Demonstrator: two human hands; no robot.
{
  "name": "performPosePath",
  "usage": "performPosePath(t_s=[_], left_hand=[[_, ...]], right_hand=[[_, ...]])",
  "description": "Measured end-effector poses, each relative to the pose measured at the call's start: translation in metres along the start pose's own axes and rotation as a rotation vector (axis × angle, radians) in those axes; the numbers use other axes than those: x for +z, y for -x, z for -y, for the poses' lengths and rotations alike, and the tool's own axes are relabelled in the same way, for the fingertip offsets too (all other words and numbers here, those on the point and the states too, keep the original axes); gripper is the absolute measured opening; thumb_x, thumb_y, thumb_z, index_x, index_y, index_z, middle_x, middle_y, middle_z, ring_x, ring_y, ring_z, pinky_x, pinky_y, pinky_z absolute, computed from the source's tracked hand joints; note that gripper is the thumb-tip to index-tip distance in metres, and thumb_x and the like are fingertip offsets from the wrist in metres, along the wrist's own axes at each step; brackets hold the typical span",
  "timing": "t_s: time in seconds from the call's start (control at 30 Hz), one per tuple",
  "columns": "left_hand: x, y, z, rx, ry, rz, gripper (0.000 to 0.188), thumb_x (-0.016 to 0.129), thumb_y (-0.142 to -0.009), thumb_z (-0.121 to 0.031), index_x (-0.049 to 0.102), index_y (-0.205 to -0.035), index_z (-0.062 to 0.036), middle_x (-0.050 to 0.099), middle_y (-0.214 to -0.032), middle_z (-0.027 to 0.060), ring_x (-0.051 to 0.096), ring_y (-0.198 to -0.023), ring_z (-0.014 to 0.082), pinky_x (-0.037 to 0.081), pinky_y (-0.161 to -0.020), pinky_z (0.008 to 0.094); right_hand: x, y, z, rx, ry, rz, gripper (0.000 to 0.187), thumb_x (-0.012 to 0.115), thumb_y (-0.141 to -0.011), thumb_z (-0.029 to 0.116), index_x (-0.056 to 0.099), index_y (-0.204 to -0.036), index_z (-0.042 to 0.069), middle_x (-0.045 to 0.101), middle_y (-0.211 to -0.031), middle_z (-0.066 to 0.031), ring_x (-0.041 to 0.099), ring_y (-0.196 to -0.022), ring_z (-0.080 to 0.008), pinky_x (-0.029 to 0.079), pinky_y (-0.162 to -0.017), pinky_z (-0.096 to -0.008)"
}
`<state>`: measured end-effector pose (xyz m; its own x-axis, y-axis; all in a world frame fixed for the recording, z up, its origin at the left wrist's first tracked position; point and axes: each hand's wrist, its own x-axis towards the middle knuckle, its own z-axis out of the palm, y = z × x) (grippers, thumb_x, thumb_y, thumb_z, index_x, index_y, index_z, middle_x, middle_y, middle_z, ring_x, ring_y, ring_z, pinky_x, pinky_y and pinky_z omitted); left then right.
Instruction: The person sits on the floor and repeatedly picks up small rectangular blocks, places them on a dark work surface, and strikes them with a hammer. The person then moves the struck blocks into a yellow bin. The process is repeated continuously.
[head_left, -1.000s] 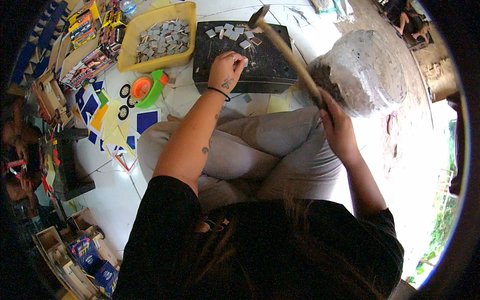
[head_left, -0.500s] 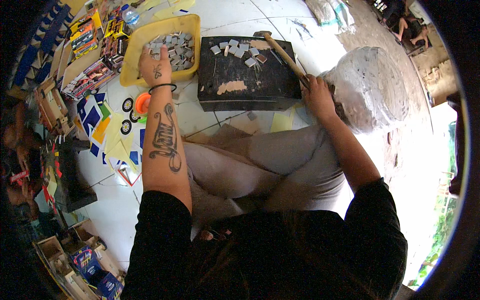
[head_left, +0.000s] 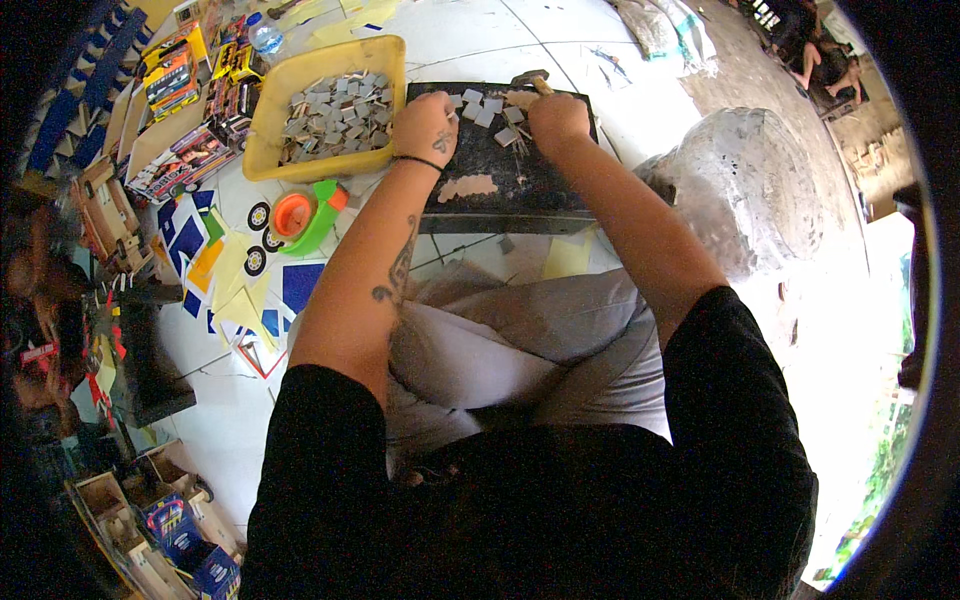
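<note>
My right hand (head_left: 558,125) is wrapped round the handle of a hammer (head_left: 530,78), close to its head, above the far right part of a low black block (head_left: 505,185). My left hand (head_left: 427,128) is closed over the far left part of the block; whatever its fingers hold is hidden. Between my hands, small flat grey square pieces (head_left: 484,117) lie loosely on the block, with thin nails or sticks among them. Bare tan patches (head_left: 468,187) show on the block's dark top. Left of it, a yellow tub (head_left: 258,160) holds many such grey pieces (head_left: 335,112).
To the left are a green and orange tape dispenser (head_left: 325,222), small black wheels (head_left: 258,216), paper scraps (head_left: 240,285), boxed wooden toys (head_left: 180,160) and a water bottle (head_left: 264,38). A large plastic-wrapped bundle (head_left: 745,190) stands right of the block. My crossed legs (head_left: 520,330) are in front.
My left hand has left the yellow tub and moved right onto the black block. My right hand has slid up along the hammer toward its head, over the block.
</note>
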<state>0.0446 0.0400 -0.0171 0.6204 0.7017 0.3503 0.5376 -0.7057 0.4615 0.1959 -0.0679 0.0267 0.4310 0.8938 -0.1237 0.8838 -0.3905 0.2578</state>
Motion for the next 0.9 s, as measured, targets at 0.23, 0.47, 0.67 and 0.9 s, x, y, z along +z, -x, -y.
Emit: performPosePath(t_s=[0.23, 0.47, 0.67, 0.9], left_hand=[[-0.031, 0.070, -0.028, -0.180, 0.543, -0.007, 0.015, 0.070, -0.073, -0.008, 0.057, -0.081, -0.0038, 0.062, -0.070, 0.0090, 0.061, -0.064, 0.0203, 0.049, -0.060, 0.0309], [-0.008, 0.085, -0.051, -0.019, 0.347, -0.037, 0.018, 0.073, -0.072, -0.015, 0.060, -0.081, -0.0066, 0.061, -0.073, 0.0109, 0.061, -0.068, 0.0251, 0.049, -0.063, 0.0345], [0.001, 0.079, -0.044, 0.152, 0.183, -0.068, 0.016, 0.072, -0.071, -0.017, 0.061, -0.077, -0.0086, 0.061, -0.072, 0.0100, 0.059, -0.072, 0.0255, 0.045, -0.067, 0.0374], [0.004, 0.075, -0.039, 0.136, 0.221, -0.090, 0.014, 0.072, -0.072, -0.017, 0.062, -0.078, -0.0089, 0.062, -0.074, 0.0085, 0.060, -0.073, 0.0243, 0.045, -0.068, 0.0371]], right_hand=[[0.018, 0.001, -0.030, 0.085, -0.342, -0.198, 0.028, 0.068, -0.069, 0.023, 0.067, -0.086, 0.000, 0.066, -0.082, -0.0176, 0.066, -0.074, -0.0281, 0.052, -0.068, -0.0372], [0.047, 0.039, -0.043, 0.197, -1.092, -0.268, 0.017, 0.065, -0.079, 0.015, 0.067, -0.085, -0.001, 0.066, -0.071, -0.0083, 0.062, -0.062, -0.0119, 0.049, -0.058, -0.0254], [0.055, 0.036, -0.035, 0.138, -1.192, -0.224, 0.013, 0.064, -0.081, 0.012, 0.064, -0.079, -0.001, 0.066, -0.071, -0.0068, 0.061, -0.061, -0.0104, 0.049, -0.056, -0.0231], [0.063, 0.031, -0.031, 0.158, -1.306, -0.261, 0.015, 0.068, -0.072, 0.019, 0.068, -0.074, 0.004, 0.064, -0.060, -0.0055, 0.060, -0.055, -0.0136, 0.048, -0.055, -0.0270]])
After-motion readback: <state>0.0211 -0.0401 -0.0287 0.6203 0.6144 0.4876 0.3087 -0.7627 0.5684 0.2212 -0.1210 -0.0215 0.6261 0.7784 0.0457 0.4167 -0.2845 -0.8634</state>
